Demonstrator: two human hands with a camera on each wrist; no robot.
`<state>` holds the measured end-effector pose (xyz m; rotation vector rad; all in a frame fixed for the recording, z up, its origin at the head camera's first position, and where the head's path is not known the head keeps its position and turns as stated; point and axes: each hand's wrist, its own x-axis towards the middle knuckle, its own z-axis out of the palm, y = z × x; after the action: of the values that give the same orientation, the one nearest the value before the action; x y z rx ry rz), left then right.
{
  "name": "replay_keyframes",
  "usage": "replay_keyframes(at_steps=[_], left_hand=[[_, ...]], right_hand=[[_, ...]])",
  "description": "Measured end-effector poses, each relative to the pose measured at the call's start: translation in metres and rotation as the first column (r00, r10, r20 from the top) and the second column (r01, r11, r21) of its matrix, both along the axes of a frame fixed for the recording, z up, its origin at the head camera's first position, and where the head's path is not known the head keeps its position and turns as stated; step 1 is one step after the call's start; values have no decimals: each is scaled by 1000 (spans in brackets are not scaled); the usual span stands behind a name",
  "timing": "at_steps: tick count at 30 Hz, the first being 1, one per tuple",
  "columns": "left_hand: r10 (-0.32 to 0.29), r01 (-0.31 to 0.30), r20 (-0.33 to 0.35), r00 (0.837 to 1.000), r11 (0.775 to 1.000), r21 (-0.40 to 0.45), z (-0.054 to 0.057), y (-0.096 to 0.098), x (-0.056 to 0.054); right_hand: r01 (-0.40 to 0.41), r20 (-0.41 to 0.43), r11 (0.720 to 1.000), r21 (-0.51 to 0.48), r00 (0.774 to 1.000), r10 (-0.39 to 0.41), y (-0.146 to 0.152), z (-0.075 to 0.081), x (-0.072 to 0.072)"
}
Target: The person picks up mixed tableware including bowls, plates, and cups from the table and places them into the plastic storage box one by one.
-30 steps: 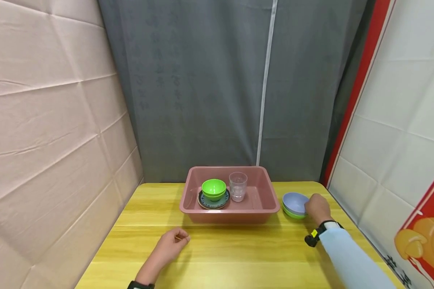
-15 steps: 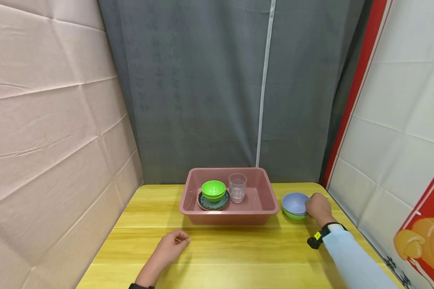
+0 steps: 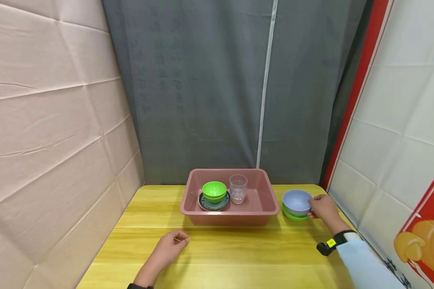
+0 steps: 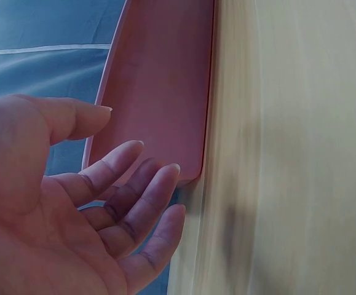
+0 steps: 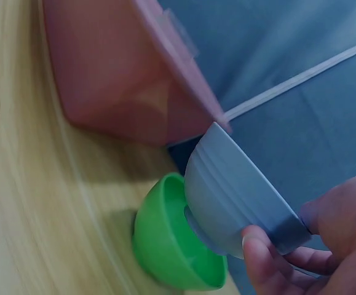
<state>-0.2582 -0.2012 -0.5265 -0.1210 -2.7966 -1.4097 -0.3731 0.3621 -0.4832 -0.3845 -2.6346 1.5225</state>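
A blue bowl (image 3: 296, 202) is pinched at its right rim by my right hand (image 3: 324, 208), thumb on one side and fingers on the other. In the right wrist view the blue bowl (image 5: 236, 187) is lifted partly out of a green bowl (image 5: 165, 236), its foot still at that bowl's mouth. The green bowl stands on the table, right of a pink basin (image 3: 229, 216). My left hand (image 3: 170, 249) hangs over the table in front of the basin, fingers loosely curled, holding nothing; the left wrist view shows its bare palm (image 4: 55, 239).
Inside the basin, two stacked green bowls (image 3: 214, 189) sit on patterned plates (image 3: 206, 204), beside a clear glass (image 3: 238, 188). A grey curtain (image 3: 202, 88) hangs behind the wooden table (image 3: 231, 257). White sheeting (image 3: 390, 128) runs close along the right side.
My right hand has raised the blue bowl a little from the green one, and its wrist has shifted right. My left hand stays in place.
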Motion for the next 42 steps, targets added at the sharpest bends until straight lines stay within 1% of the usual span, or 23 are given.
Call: replay_keyframes(at_steps=[5, 10, 12, 15, 20, 25, 30, 36, 42], left_hand=[[9, -8, -6, 1000, 1000, 1, 3, -1, 0], [13, -13, -3, 1000, 1000, -10, 6, -1, -2], [13, -13, -3, 1000, 1000, -18, 8, 1, -3], [2, -2, -24, 1000, 1000, -20, 13, 6, -6], [-52, 52, -81, 995, 999, -6, 21, 20, -12], [-101, 102, -97, 990, 995, 7, 32, 38, -18], [-140, 144, -122, 983, 989, 30, 40, 54, -24], [-153, 163, -160, 975, 985, 53, 45, 72, -30], [-129, 144, -179, 975, 987, 73, 49, 89, -33]], right_hand=[[-32, -27, 997, -67, 999, 30, -8, 17, 16], [-80, -70, 990, -118, 995, 72, -25, 35, 32], [-108, -85, 986, -127, 992, 97, -34, 39, 38], [-143, -91, 981, -132, 987, 131, -49, 43, 45], [-182, -93, 975, -126, 981, 171, -79, 42, 54], [-216, -93, 968, -129, 974, 205, -107, 41, 61], [-246, -102, 959, -143, 967, 233, -133, 39, 64], [-262, -94, 952, -156, 964, 250, -164, 34, 67], [-298, -109, 937, -180, 953, 282, -188, 28, 69]])
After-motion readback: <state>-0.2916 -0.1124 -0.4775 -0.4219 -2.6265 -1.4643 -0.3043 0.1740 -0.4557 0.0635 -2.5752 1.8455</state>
